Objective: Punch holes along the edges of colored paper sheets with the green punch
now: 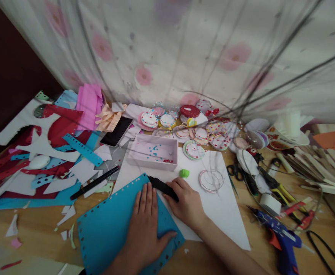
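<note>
Blue sheet (110, 225) (hole-punched edges) lies flat, pressed.

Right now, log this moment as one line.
left hand: flat on blue sheet | right hand: grips black tool at sheet's edge | white paper under

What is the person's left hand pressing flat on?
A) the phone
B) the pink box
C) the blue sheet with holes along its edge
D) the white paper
C: the left hand lies spread on the blue sheet, while the right hand grips a black tool at the sheet's upper edge.
</note>
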Demonstrator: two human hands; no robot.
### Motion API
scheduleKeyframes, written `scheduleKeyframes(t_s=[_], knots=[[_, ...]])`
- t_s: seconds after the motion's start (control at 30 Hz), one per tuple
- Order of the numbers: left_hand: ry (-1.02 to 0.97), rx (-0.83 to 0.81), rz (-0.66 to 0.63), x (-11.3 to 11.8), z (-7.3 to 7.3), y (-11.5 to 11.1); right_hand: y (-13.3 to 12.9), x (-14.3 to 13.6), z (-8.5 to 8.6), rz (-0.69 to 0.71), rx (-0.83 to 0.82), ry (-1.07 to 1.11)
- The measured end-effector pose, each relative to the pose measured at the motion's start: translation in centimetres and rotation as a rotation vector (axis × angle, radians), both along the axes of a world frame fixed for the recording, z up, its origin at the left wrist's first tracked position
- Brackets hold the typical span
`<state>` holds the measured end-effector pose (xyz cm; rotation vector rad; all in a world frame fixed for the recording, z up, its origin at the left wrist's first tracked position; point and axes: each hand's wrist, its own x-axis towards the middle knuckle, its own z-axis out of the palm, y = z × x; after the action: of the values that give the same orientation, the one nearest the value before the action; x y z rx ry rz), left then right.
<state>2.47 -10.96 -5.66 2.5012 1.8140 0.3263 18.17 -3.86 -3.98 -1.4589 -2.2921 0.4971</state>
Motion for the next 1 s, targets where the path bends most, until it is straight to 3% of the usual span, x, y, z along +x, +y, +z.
scheduleKeyframes(t_s=[0.27,0.4,0.47,0.63,0.7,0.8,0.83,0.9,0.93,1.0], knots=[[-0.005,-0.027,0.001,-0.2,0.1,-0.1,0.2,-0.9,0.2,-0.025,0.001,0.046],[-0.022,-0.025,0.008,-0.1,0.1,-0.2,-2.1,1.4,0.9,-0.097,0.013,0.116],[-0.047,-0.008,0.021,0.5,-0.1,0.1,-3.9,3.8,1.1,-0.184,0.031,0.219],[-0.265,0.05,0.004,2.8,0.3,2.1,-7.9,9.4,0.2,-0.593,0.196,0.307],[-0.368,0.082,0.011,2.8,1.6,3.1,-8.7,10.7,-0.5,-0.688,0.219,0.299],[-0.406,0.121,0.096,0.6,5.4,4.2,-9.1,11.8,-1.7,-0.698,0.218,0.288],[-0.407,0.136,0.167,-0.8,7.0,4.5,-9.0,12.0,-2.0,-0.681,0.215,0.283],[-0.333,0.221,0.478,-4.8,10.0,5.4,-8.8,12.2,-2.4,-0.654,0.216,0.265],[-0.253,0.283,0.567,-7.2,11.2,6.1,-8.5,12.2,-2.6,-0.65,0.223,0.245],[-0.093,0.475,0.742,-12.6,12.9,8.1,-7.9,12.3,-2.7,-0.658,0.245,0.194]])
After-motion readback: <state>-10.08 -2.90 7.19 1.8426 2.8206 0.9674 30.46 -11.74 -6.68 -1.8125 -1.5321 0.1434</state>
